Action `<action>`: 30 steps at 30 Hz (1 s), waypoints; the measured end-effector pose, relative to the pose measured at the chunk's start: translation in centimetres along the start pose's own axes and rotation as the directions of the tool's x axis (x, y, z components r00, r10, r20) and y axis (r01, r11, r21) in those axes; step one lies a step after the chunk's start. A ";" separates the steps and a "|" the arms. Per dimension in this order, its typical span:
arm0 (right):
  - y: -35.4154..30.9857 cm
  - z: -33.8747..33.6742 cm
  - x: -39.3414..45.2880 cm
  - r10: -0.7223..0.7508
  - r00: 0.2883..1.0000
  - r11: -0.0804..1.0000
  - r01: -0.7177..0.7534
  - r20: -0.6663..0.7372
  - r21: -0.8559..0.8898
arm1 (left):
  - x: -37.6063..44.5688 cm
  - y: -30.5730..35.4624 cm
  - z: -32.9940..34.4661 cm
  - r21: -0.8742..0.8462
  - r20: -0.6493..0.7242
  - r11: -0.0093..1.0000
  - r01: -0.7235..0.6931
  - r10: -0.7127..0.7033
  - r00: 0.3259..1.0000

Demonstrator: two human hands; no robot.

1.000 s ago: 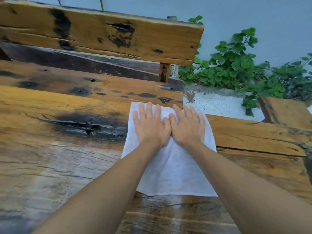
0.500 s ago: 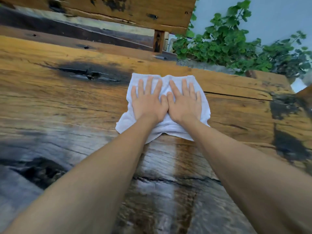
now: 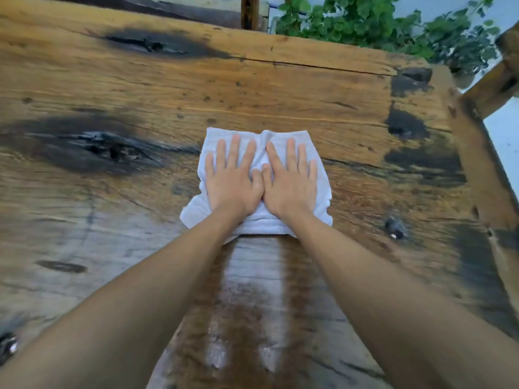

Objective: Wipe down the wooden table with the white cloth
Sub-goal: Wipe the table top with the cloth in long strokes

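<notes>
The white cloth (image 3: 196, 211) lies bunched on the wooden table (image 3: 280, 91), a little right of the middle. My left hand (image 3: 233, 181) and my right hand (image 3: 290, 183) lie flat on it side by side, thumbs touching, fingers spread and pointing away from me. Both palms press the cloth onto the wood, and neither hand curls around it. Near me, a dark wet streak (image 3: 247, 304) runs from the cloth's near edge between my forearms.
The tabletop has black burnt knots at the left (image 3: 106, 147) and dark patches at the right (image 3: 407, 124). Its far edge and right edge are close. A wooden beam (image 3: 494, 85) slants past the right corner. Green plants (image 3: 379, 21) grow behind the table.
Both hands have drawn the cloth toward me from the table's far edge. It has bunched up shorter under my palms. The wet streak near me shows more.
</notes>
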State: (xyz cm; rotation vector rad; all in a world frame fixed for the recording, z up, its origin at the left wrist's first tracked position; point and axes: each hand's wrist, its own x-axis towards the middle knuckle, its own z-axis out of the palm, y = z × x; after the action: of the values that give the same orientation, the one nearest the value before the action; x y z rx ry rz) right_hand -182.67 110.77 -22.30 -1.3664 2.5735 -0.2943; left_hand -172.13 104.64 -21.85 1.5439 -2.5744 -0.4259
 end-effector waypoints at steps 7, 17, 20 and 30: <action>1.4 -0.3 -12.3 -0.018 0.999 1.000 0.018 0.034 -0.010 | -12.6 0.3 0.1 0.007 0.028 1.000 0.016 -0.016 0.999; 4.7 -1.4 -27.4 -0.026 0.998 0.999 0.028 0.059 -0.025 | -28.0 2.2 0.1 0.010 0.055 0.999 0.043 -0.044 0.998; 5.5 -1.3 -31.8 0.052 0.998 0.999 -0.053 0.036 0.002 | -31.4 2.6 0.3 0.039 0.072 0.999 0.029 -0.032 0.997; 5.2 -1.2 -33.9 0.300 0.952 0.954 -0.300 0.057 0.000 | -32.5 3.5 0.7 0.050 0.115 0.998 -0.026 0.020 0.993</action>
State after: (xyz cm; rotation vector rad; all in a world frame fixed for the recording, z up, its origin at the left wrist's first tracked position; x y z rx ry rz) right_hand -168.57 141.98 -19.46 -0.9447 2.6775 -0.2105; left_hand -159.75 134.85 -19.84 1.5481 -2.7064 -0.4625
